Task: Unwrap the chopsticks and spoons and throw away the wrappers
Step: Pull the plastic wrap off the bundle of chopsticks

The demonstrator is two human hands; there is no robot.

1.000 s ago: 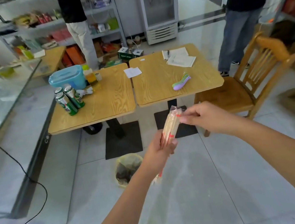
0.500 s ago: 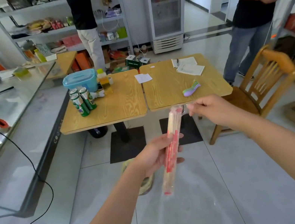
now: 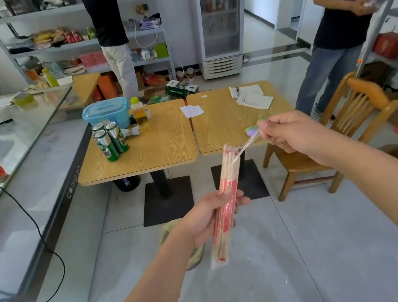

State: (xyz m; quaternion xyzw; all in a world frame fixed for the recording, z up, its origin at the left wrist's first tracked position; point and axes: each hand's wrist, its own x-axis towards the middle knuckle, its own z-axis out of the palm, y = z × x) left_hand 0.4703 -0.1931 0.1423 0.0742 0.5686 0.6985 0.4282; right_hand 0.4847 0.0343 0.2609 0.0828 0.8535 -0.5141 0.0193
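— Two wooden desks stand side by side in the middle of the frame, on a pale tiled floor. What is held in front of them?

— A pack of chopsticks in a clear wrapper with red print. It stands tilted in the lower middle of the frame, the top end leaning a little to the right.

— Which hand has it?

— The left hand. Its grip is closed around the middle part of the pack, and the lower end hangs free below the hand.

— And the other hand?

— The right hand is at the right of the middle, higher than the left. Its fingertips pinch a thin strip of wrapper, which stretches from the top end of the pack up to the fingers. So this grip is closed on the strip.

— Are the spoons visible?

— Partly. A bunch of purple and green spoons lies on the right desk, just behind the right hand, which hides a part of it.

— What else is on the desks?

— On the left one, green cans and a blue box. On the right one, some papers. A wooden chair stands at the right. A bin with a liner is on the floor behind the left wrist, mostly hidden.
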